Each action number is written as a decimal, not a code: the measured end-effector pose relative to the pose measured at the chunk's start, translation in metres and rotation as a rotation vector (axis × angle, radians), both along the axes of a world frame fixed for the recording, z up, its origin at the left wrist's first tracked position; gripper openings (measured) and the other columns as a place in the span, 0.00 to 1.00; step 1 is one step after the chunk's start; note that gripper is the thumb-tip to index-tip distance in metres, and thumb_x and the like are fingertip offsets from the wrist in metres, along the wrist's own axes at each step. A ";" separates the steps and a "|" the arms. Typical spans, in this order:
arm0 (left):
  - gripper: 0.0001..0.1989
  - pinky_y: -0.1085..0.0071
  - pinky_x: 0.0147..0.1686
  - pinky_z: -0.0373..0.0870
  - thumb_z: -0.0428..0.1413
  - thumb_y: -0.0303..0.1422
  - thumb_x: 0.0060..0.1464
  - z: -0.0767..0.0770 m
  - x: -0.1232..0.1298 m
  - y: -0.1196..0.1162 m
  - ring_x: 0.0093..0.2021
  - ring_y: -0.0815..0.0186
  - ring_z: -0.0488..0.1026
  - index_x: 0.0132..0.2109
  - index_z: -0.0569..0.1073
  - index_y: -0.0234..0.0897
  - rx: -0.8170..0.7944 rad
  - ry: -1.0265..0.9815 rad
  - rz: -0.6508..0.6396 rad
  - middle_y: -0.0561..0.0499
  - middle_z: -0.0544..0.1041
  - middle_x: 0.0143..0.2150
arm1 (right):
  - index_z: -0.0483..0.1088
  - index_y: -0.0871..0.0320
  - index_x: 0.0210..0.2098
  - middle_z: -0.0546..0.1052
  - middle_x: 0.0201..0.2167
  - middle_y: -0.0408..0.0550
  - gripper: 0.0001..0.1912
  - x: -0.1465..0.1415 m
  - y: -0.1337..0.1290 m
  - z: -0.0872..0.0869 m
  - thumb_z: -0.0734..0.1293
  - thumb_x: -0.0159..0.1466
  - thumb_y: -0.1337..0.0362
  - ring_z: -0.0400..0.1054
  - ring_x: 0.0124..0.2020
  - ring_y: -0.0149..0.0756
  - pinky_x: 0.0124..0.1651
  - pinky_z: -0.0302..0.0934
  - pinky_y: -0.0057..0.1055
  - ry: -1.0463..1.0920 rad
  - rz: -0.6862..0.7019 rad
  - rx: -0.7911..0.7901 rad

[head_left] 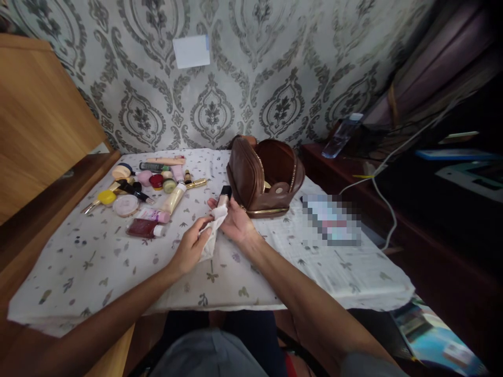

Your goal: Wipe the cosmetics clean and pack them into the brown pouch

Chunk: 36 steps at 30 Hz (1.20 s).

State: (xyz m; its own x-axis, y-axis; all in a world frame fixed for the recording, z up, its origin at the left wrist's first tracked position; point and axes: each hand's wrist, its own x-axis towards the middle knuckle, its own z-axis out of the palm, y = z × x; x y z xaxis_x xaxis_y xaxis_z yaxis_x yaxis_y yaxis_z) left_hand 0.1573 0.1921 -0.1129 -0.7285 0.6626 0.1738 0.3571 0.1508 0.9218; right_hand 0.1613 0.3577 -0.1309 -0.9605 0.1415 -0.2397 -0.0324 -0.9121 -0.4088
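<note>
Printed tablecloth (251, 283), perhaps glass bottle (224, 199)

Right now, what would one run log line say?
left hand: holds white tissue | right hand: holds black-capped bottle | tissue: against bottle | brown bag: open | cosmetics: left of hands

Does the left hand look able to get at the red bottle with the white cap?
Probably yes: only patterned cloth shows between the left hand and the red bottle, though that hand is holding a white tissue.

Home room, with damask wallpaper (212, 112) and purple curtain (436, 63).
</note>
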 end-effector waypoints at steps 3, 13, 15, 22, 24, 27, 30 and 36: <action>0.18 0.66 0.45 0.72 0.54 0.44 0.60 0.000 -0.002 0.003 0.44 0.61 0.74 0.51 0.72 0.37 0.093 -0.131 0.067 0.48 0.77 0.43 | 0.70 0.55 0.35 0.81 0.34 0.46 0.05 -0.004 -0.002 -0.004 0.63 0.67 0.64 0.76 0.42 0.39 0.45 0.71 0.40 0.035 -0.079 0.044; 0.12 0.74 0.28 0.63 0.53 0.40 0.59 0.013 -0.029 0.005 0.28 0.69 0.66 0.42 0.75 0.36 -0.026 0.074 0.113 0.55 0.71 0.30 | 0.67 0.52 0.42 0.80 0.33 0.42 0.11 0.000 -0.004 -0.008 0.69 0.60 0.68 0.75 0.35 0.38 0.46 0.71 0.42 0.076 -0.042 0.085; 0.12 0.71 0.37 0.68 0.51 0.35 0.60 0.020 -0.040 0.009 0.35 0.66 0.70 0.45 0.77 0.37 -0.007 0.294 0.135 0.52 0.74 0.35 | 0.68 0.53 0.41 0.80 0.31 0.43 0.08 0.002 -0.007 -0.006 0.68 0.62 0.65 0.75 0.34 0.39 0.46 0.71 0.43 0.064 0.027 0.081; 0.20 0.55 0.55 0.69 0.46 0.24 0.61 0.010 -0.040 0.009 0.57 0.56 0.67 0.53 0.77 0.41 -0.216 0.793 -0.054 0.43 0.70 0.55 | 0.71 0.56 0.40 0.80 0.30 0.44 0.06 0.001 -0.009 0.003 0.63 0.66 0.67 0.74 0.34 0.36 0.41 0.73 0.36 0.065 0.046 0.026; 0.18 0.54 0.56 0.69 0.48 0.27 0.62 0.004 -0.031 0.002 0.59 0.55 0.66 0.56 0.74 0.41 -0.228 0.839 -0.068 0.42 0.69 0.57 | 0.72 0.56 0.44 0.80 0.31 0.44 0.08 0.001 -0.006 0.002 0.63 0.66 0.68 0.75 0.33 0.36 0.38 0.73 0.34 0.046 0.000 0.023; 0.15 0.52 0.57 0.69 0.52 0.32 0.63 -0.002 -0.023 -0.005 0.60 0.52 0.66 0.55 0.72 0.39 -0.231 0.859 -0.021 0.40 0.68 0.58 | 0.71 0.54 0.49 0.80 0.30 0.43 0.15 0.000 -0.004 -0.002 0.66 0.63 0.71 0.75 0.32 0.35 0.35 0.73 0.32 0.047 -0.039 0.031; 0.13 0.55 0.57 0.69 0.53 0.33 0.62 0.000 -0.026 -0.007 0.60 0.54 0.67 0.53 0.71 0.39 -0.203 0.814 0.029 0.41 0.68 0.57 | 0.70 0.54 0.49 0.79 0.29 0.41 0.19 0.000 -0.005 -0.004 0.67 0.60 0.76 0.74 0.29 0.32 0.34 0.73 0.29 0.065 -0.057 0.039; 0.12 0.61 0.54 0.69 0.52 0.33 0.63 0.016 -0.040 -0.009 0.53 0.60 0.72 0.53 0.71 0.39 -0.074 0.659 0.057 0.45 0.74 0.49 | 0.71 0.58 0.37 0.80 0.30 0.43 0.10 0.003 -0.008 -0.001 0.73 0.58 0.73 0.75 0.31 0.34 0.34 0.74 0.33 0.074 0.036 0.104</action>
State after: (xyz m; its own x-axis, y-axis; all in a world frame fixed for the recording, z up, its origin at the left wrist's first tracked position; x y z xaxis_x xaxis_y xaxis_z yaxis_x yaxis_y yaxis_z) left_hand 0.1176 0.1826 -0.0964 -0.5195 0.6532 0.5508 0.8322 0.2405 0.4997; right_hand 0.1639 0.3496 -0.1314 -0.9799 0.1269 -0.1540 -0.0337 -0.8660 -0.4989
